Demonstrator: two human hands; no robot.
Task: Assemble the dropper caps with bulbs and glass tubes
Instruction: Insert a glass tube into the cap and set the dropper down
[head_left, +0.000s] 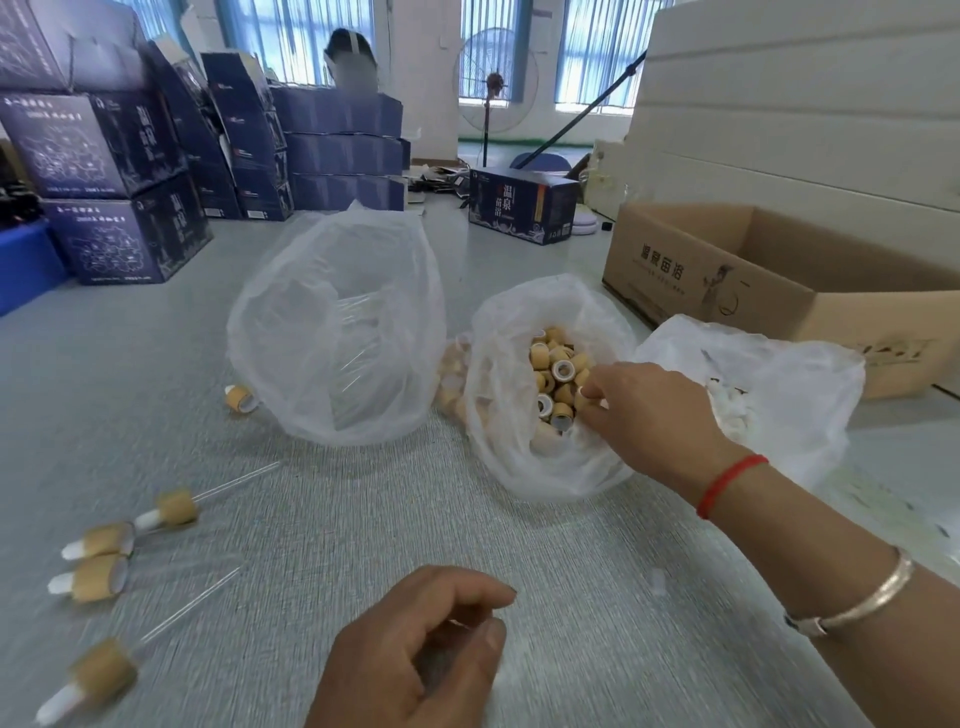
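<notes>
Right hand (639, 410) pinched bamboo cap (583, 397) inside cap bag (498, 415), 2 o'clock on desk (363, 509). Left hand (415, 654) curled, contents unclear. Cap seemed light, rigid; grip sidewall.

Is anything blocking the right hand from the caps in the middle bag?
Nothing visible does. The right hand is already inside the open bag, fingertips on a cap on top of the pile.
</notes>
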